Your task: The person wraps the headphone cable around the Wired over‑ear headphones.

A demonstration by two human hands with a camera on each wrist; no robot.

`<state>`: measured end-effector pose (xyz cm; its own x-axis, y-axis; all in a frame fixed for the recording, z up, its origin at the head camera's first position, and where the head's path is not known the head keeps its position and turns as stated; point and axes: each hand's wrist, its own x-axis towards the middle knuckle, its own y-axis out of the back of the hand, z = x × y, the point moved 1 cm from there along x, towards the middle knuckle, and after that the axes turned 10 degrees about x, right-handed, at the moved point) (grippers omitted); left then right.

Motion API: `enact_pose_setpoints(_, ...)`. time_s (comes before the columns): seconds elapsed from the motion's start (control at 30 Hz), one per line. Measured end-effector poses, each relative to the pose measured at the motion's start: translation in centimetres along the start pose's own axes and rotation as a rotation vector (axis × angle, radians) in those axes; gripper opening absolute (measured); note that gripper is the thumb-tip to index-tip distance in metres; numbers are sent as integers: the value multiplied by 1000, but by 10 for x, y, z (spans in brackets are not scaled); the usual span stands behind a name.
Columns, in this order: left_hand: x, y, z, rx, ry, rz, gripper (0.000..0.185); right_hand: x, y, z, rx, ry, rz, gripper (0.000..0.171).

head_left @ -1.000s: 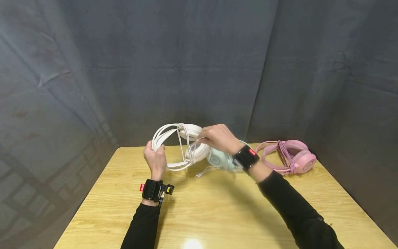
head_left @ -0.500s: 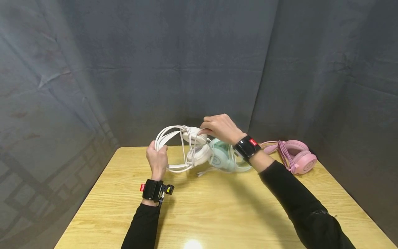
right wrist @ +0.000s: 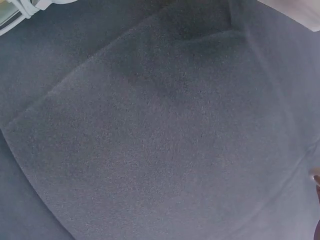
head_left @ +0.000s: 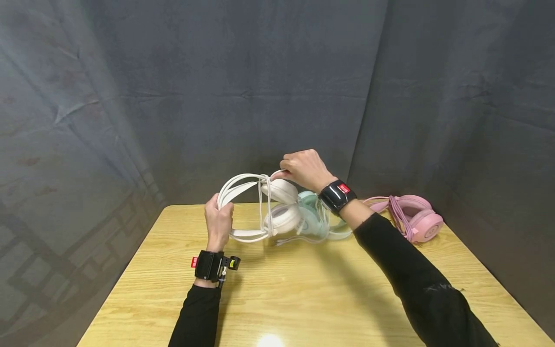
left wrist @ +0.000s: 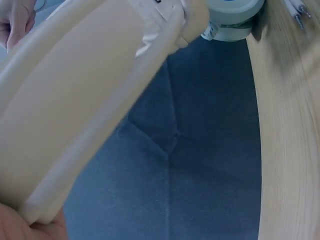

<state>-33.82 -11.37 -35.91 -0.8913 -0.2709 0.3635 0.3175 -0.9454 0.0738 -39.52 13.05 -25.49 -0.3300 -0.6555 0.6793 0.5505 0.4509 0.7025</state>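
White headphones (head_left: 282, 219) are held above the table, their earcups facing right. My left hand (head_left: 218, 221) grips the headband, along with loops of white cable lying against it. In the left wrist view the pale headband (left wrist: 75, 100) fills the upper left. More white cable (head_left: 270, 205) runs in upright strands across the headphones beside the earcups. Over the upper earcup my right hand (head_left: 305, 168) pinches a piece of this cable between thumb and fingers. The right wrist view mostly shows cloth, with a bit of white cable (right wrist: 22, 7) in its top left corner.
Mint green headphones (head_left: 312, 219) lie on the table just behind the white earcups, partly hidden. Their cable plugs (head_left: 279, 242) point left. Pink headphones (head_left: 427, 224) with a bundled cable rest farther right. Grey cloth (head_left: 243, 96) hangs behind the wooden table (head_left: 269, 289).
My right hand has risen while pinching the cable, and the strands have been drawn straighter. The white headphones have shifted slightly right; my left hand keeps its grip.
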Motion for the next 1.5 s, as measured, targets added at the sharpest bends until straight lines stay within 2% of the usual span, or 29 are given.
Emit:
enact_pose_setpoints(0.17,-1,-2,0,-68,7,-100,14,1,-3,2,4,-18,-51,50)
enact_pose_setpoints(0.3,-2,-4,-1,-97,-30,-175,13,-5,-6,8,44,-72,-86,47)
enact_pose_setpoints(0.43,-3,-6,-1,-167,-41,-219,14,-12,-8,14,107,-134,-101,41)
enact_pose_setpoints(0.67,-1,-4,-4,-291,-64,-312,15,-8,-7,20,183,-184,-146,18)
enact_pose_setpoints(0.83,2,-2,-9,-396,-63,-387,21,-7,-11,23,196,-189,-186,20)
enact_pose_setpoints(0.93,3,-1,-13,-519,-27,-444,21,-12,-15,26,233,-223,-229,22)
enact_pose_setpoints(1.03,5,0,-17,-689,53,-511,25,-20,-21,31,295,-245,-257,22)
enact_pose_setpoints(1.13,7,1,-20,-816,124,-568,31,-28,-24,37,354,-212,-254,17)
enact_pose_setpoints(1.23,8,4,-22,-841,126,-576,31,-37,-27,44,367,-165,-239,9)
enact_pose_setpoints(1.33,10,7,-23,-869,107,-580,31,-48,-28,52,348,-167,-243,10)
enact_pose_setpoints(1.4,10,8,-24,-934,124,-621,32,-55,-29,55,334,-192,-261,12)
enact_pose_setpoints(1.5,11,8,-25,-1072,183,-729,32,-64,-33,57,324,-254,-302,14)
